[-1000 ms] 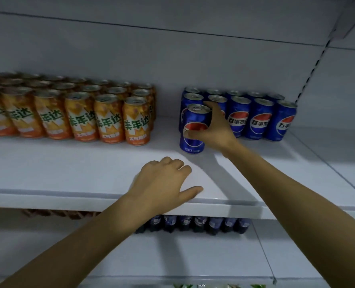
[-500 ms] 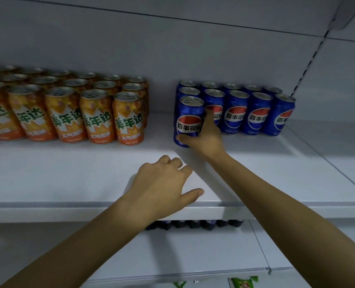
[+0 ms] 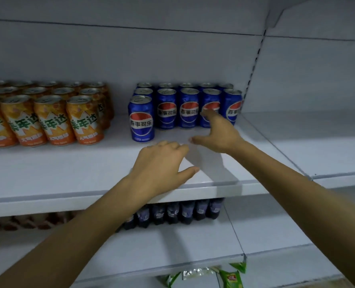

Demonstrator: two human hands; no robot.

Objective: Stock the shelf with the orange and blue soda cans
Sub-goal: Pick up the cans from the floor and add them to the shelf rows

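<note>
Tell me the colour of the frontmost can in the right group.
Front can is blue with a red-white-blue roundel; head view.

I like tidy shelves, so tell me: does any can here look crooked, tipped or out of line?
Nothing is tipped or spilled. One blue can stands alone in front of the blue row, at its left end.

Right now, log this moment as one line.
front blue can: upright on shelf, not held | right hand: open, empty | left hand: resting on shelf | orange cans: standing at left
</note>
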